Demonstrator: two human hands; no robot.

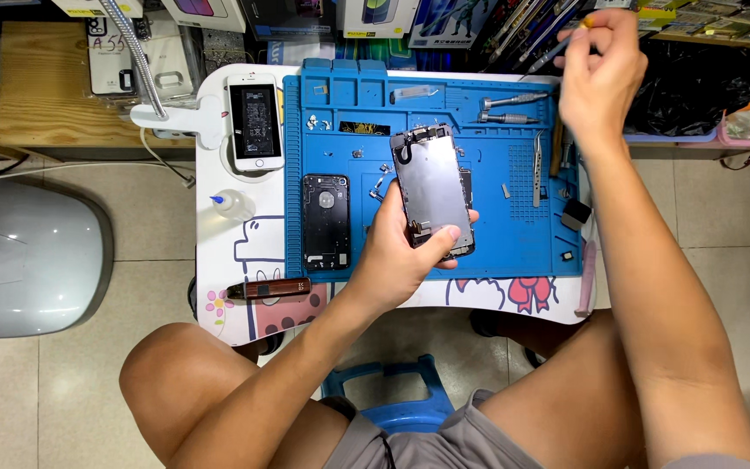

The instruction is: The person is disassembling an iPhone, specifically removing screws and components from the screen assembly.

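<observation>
While the left hand grips the lower end of a detached phone screen panel, thumb across its bottom edge and fingers behind, the panel stands tilted over the middle of the blue work mat, its dark back side turned up. The right hand is raised beyond the mat's far right corner, fingers pinched around a slim tool with a yellow end among a rack of similar tools. On the mat, left of the panel, lies a black phone housing face down; right of the panel lie metal tweezers, and near the mat's far edge two silver screwdrivers. Just off the mat's left edge rests an opened white phone with its battery showing, and nearer than it a small clear bottle with a blue tip. Beyond the mat's far edge stand flat boxes: a white one with a purple picture and a blue one
</observation>
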